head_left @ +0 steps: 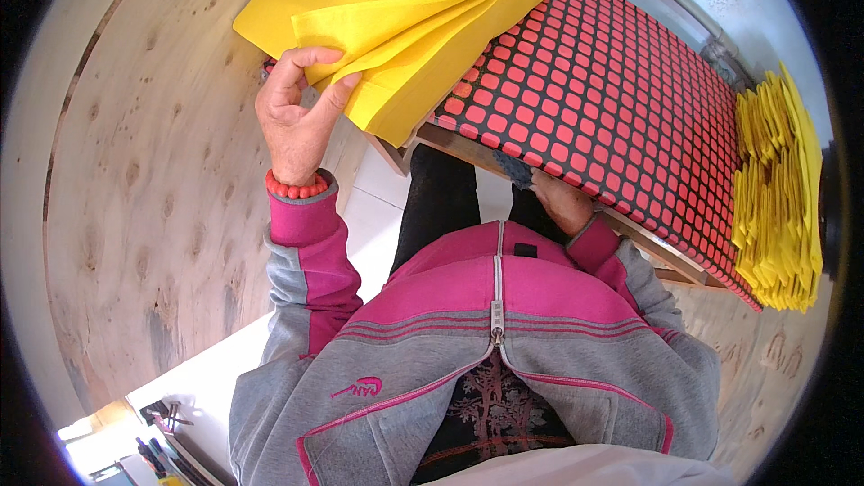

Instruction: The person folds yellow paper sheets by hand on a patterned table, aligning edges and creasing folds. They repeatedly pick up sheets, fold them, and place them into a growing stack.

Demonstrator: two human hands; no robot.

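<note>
A large yellow folded piece (396, 27), thin like paper or non-woven cloth, lies over the far left part of the patterned tabletop. Several pleats fan out from its near edge. My left hand (301, 108), with a red bead bracelet at the wrist, pinches that edge between thumb and fingers. Below the table's near edge is my right hand (562, 202), beside a dark blue rag-like piece (514, 168). Its fingertips are partly hidden, so whether it grips the rag is unclear.
The tabletop (612, 99) is covered in red rounded squares on black. Several stacked yellow folded pieces (776, 198) stand at its right end. A pale wooden board (162, 180) rises on the left. At the lower left lie tools with dark handles (151, 454).
</note>
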